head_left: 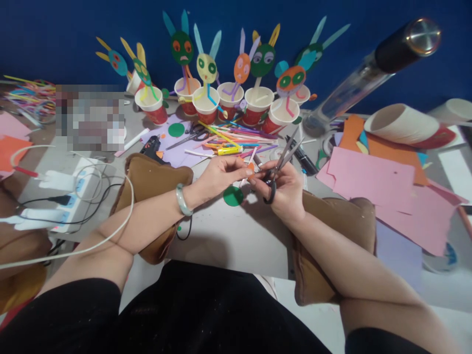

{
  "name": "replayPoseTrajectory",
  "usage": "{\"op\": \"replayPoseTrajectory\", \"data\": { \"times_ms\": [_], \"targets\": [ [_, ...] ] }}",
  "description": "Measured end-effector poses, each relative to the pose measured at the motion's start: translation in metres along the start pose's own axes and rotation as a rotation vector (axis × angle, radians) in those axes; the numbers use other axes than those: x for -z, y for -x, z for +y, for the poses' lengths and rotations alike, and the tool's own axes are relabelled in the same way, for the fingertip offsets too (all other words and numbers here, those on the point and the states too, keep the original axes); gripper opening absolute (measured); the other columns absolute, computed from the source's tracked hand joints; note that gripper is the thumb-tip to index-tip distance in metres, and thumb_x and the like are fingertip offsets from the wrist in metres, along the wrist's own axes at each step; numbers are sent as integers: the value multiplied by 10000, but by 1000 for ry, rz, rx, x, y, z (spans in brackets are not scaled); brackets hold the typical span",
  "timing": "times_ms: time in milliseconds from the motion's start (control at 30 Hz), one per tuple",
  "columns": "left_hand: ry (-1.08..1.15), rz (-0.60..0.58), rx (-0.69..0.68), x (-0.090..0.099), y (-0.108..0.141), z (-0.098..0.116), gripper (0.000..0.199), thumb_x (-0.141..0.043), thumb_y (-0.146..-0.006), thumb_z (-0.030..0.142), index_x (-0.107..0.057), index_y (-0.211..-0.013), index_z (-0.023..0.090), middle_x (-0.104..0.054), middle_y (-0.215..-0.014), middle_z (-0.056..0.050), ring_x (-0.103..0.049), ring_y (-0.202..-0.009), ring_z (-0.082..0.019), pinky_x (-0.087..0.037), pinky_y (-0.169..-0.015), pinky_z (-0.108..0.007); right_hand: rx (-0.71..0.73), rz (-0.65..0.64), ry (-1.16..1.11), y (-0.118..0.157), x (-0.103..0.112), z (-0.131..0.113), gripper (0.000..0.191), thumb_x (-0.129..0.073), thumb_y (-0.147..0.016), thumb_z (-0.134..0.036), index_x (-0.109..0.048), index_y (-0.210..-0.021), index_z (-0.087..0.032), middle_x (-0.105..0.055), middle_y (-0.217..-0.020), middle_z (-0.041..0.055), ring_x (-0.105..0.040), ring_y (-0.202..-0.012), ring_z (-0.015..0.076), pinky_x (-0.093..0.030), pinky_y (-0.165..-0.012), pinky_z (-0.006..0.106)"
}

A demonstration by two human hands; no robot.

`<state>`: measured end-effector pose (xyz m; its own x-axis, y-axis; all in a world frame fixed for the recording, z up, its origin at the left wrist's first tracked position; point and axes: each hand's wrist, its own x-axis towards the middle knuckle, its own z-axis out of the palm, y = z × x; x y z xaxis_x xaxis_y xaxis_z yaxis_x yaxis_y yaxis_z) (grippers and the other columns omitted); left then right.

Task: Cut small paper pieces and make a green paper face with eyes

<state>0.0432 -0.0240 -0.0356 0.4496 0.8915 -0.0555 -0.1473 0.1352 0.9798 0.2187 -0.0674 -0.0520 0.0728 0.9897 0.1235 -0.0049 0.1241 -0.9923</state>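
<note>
In the head view, my left hand (228,176) pinches a small orange paper piece (250,169) between thumb and fingers. Close beside it, my right hand (282,189) is closed around a pair of scissors (280,164), with the blades apart and pointing up and away from me. The right fingertips come up to the orange piece; whether they also grip it I cannot tell. Just below the hands, a green paper circle (233,196) lies on the table (236,241). Some small pale scraps near the fingers are partly hidden.
Paper cups (206,105) with bunny-eared paper faces line the back. Before them lie coloured sticks (236,137), another pair of scissors (190,136) and a black glue gun (152,146). Brown cushions (155,182) flank my arms. Pink paper (372,177) is right; a power strip (75,196) with cables is left.
</note>
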Motion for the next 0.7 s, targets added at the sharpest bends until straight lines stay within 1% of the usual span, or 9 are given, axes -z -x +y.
{"op": "replayPoseTrajectory", "data": {
  "times_ms": [100,267,467,700],
  "targets": [
    [9,-13,-14,0,0,-1,344,-840,-783,468,-699,-707,164,-635,-698,1,-530,-655,-103,-445,-650,-259,-17,-1,-9,1,-1,-2,459,-950,-683,-400,-606,-950,-258,-747,-755,-21,-716,-645,168,-607,-623,306],
    [-4,-12,-11,1,-1,-2,355,-847,-773,472,-698,-691,161,-630,-679,2,-524,-654,-100,-442,-660,-255,-24,13,-17,0,-1,-4,463,-952,-679,-409,-598,-937,-258,-729,-717,-33,-697,-608,155,-590,-592,286],
    [33,-8,2,0,-3,-5,341,-856,-752,466,-711,-724,159,-667,-724,-5,-557,-695,-105,-454,-702,-256,-6,32,-22,0,-1,-2,463,-958,-676,-372,-599,-945,-257,-730,-717,-38,-682,-595,140,-578,-589,271],
    [90,9,21,1,-6,-9,347,-873,-731,450,-697,-740,151,-662,-729,0,-561,-694,-97,-452,-696,-251,4,44,-11,-1,-1,-1,455,-952,-676,-357,-595,-940,-257,-730,-711,-38,-683,-592,142,-577,-585,268]
  ]
}}
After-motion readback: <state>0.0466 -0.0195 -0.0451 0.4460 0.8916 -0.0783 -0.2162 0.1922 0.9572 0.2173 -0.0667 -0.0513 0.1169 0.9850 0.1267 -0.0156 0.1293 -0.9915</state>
